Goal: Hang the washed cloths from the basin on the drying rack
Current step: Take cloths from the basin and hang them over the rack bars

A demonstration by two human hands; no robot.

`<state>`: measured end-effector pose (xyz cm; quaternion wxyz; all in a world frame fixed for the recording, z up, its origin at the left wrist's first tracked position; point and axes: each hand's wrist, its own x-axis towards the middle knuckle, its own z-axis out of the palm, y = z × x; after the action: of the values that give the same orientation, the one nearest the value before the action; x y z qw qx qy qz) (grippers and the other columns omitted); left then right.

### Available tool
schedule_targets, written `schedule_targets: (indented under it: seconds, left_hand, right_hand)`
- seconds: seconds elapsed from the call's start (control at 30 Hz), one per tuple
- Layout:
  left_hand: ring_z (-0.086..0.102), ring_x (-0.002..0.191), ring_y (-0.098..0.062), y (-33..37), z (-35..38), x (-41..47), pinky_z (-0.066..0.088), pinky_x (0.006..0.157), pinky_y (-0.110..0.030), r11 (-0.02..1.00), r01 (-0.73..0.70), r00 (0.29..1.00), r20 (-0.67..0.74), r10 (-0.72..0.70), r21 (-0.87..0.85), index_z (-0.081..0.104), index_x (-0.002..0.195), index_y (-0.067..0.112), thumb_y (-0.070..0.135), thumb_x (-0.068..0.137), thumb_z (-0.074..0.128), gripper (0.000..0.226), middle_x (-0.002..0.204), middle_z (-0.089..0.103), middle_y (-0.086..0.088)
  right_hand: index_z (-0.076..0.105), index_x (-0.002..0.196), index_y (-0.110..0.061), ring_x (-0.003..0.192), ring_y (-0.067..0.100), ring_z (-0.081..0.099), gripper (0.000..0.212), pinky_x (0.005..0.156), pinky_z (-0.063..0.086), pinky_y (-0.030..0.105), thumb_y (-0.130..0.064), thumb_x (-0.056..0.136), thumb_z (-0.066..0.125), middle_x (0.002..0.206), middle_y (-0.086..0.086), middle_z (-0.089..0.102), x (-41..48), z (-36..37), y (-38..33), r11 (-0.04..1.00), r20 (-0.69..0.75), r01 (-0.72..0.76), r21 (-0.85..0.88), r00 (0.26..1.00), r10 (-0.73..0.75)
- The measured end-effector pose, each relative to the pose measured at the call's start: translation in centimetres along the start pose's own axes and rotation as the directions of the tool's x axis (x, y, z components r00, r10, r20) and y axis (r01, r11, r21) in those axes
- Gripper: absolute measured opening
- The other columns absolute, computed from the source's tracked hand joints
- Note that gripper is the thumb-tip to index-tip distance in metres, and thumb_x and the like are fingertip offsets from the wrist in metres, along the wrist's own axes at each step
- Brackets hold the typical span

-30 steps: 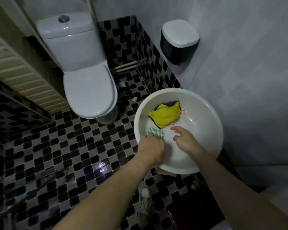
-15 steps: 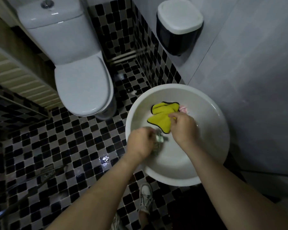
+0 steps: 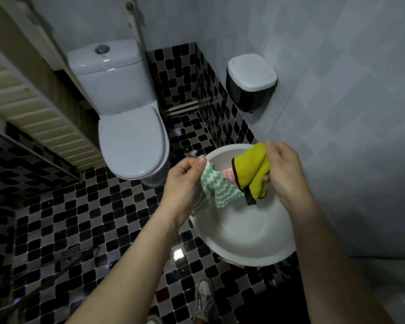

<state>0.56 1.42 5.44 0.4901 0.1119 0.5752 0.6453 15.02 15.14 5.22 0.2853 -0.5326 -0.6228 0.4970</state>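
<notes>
A round white basin (image 3: 241, 237) sits on the tiled floor by the right wall. My left hand (image 3: 185, 181) pinches a green-and-white zigzag cloth (image 3: 216, 185) that hangs above the basin. A yellow cloth (image 3: 253, 174) with black trim is held up over the basin by my right hand (image 3: 283, 174), which grips its top corner. Between the two cloths a pink cloth (image 3: 229, 175) shows, mostly hidden. No drying rack that I can make out is in view.
A white toilet (image 3: 129, 136) with its lid down stands at the back left. A black bin with a white lid (image 3: 250, 83) hangs on the right wall. The floor (image 3: 80, 220) is black-and-grey mosaic tile. A slatted panel (image 3: 33, 118) runs along the left. My shoe (image 3: 204, 298) is below.
Both hands have lifted out of the basin, the left raising the green cloth and the right raising the yellow cloth. The camera has tilted up and back.
</notes>
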Motion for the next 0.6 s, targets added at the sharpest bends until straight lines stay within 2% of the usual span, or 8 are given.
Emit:
schedule_targets:
  seconds: [0.1,0.2,0.3,0.33,0.4,0.43,0.5,0.6]
  left_hand:
    - [0.060,0.066,-0.016,2.6,-0.4,-1.5,0.051,0.068,-0.032,0.998,-0.055,0.998,0.001,0.055,-0.037,0.062,0.069,0.017,0.035,0.079,0.066,0.022,0.071,0.063,-0.003]
    - [0.062,0.065,-0.016,4.7,-0.9,-2.8,0.054,0.065,-0.029,0.987,-0.105,0.994,-0.025,0.103,-0.125,0.062,0.066,0.017,0.027,0.083,0.066,0.020,0.067,0.064,-0.002]
    - [0.061,0.063,-0.016,6.4,-1.6,-4.0,0.055,0.059,-0.026,0.974,-0.178,0.983,-0.067,0.170,-0.141,0.059,0.070,0.013,0.018,0.090,0.062,0.020,0.065,0.063,-0.002]
    - [0.062,0.063,-0.017,6.9,-1.8,-4.4,0.055,0.058,-0.027,0.969,-0.196,0.980,-0.074,0.187,-0.149,0.058,0.071,0.011,0.016,0.091,0.061,0.020,0.065,0.064,-0.003]
    - [0.065,0.059,-0.015,8.1,-2.6,-5.4,0.056,0.056,-0.027,0.958,-0.247,0.967,-0.106,0.233,-0.148,0.055,0.073,0.009,0.012,0.092,0.059,0.020,0.062,0.066,-0.002]
    - [0.065,0.058,-0.013,8.4,-2.9,-5.6,0.055,0.056,-0.027,0.953,-0.273,0.958,-0.131,0.256,-0.129,0.055,0.072,0.009,0.011,0.092,0.060,0.020,0.061,0.065,-0.001]
    - [0.061,0.058,-0.010,9.3,-4.4,-6.4,0.053,0.058,-0.026,0.940,-0.333,0.928,-0.204,0.313,-0.073,0.056,0.071,0.010,0.011,0.090,0.063,0.020,0.060,0.063,0.002]
    - [0.054,0.062,-0.011,10.1,-6.8,-7.7,0.049,0.063,-0.026,0.920,-0.389,0.887,-0.283,0.365,-0.033,0.059,0.071,0.013,0.013,0.087,0.068,0.019,0.065,0.058,0.000]
  right_hand:
    - [0.055,0.087,-0.013,0.061,0.020,0.048,0.025,0.038,0.040,0.023,-0.028,0.102,0.044,0.083,0.015,0.048,-1.8,0.7,-3.2,0.958,0.104,-0.153,0.242,0.986,0.131]
    - [0.061,0.091,-0.025,0.059,0.018,0.049,0.016,0.044,0.036,0.025,-0.032,0.100,0.049,0.074,0.001,0.051,-4.0,1.7,-5.8,0.981,0.263,-0.054,0.184,0.965,0.004]
    - [0.063,0.118,-0.023,0.084,0.005,0.067,0.028,0.073,0.053,0.016,-0.027,0.091,0.065,0.096,-0.001,0.069,-5.5,3.0,-8.2,0.987,0.571,0.082,0.136,0.808,-0.146]
    - [0.065,0.118,-0.024,0.094,0.009,0.069,0.033,0.083,0.055,0.022,-0.021,0.086,0.071,0.103,0.002,0.071,-5.8,3.7,-8.7,0.987,0.633,0.104,0.125,0.757,-0.160]
    - [0.071,0.105,-0.023,0.092,0.021,0.070,0.027,0.088,0.057,0.037,-0.015,0.081,0.077,0.098,0.006,0.073,-6.5,5.3,-9.8,0.980,0.628,0.187,0.060,0.756,-0.183]
    - [0.072,0.097,-0.021,0.083,0.020,0.070,0.019,0.085,0.058,0.037,-0.015,0.080,0.078,0.090,0.005,0.073,-6.6,5.7,-10.2,0.974,0.597,0.225,0.021,0.779,-0.192]
    - [0.072,0.089,-0.017,0.069,0.008,0.062,0.010,0.074,0.054,0.028,-0.018,0.081,0.077,0.078,-0.003,0.067,-7.3,7.0,-11.4,0.956,0.609,0.292,-0.027,0.763,-0.216]
    - [0.072,0.087,-0.015,0.064,-0.001,0.056,0.007,0.066,0.047,0.017,-0.019,0.083,0.076,0.074,-0.008,0.063,-8.7,8.9,-13.0,0.926,0.657,0.374,-0.054,0.712,-0.249]
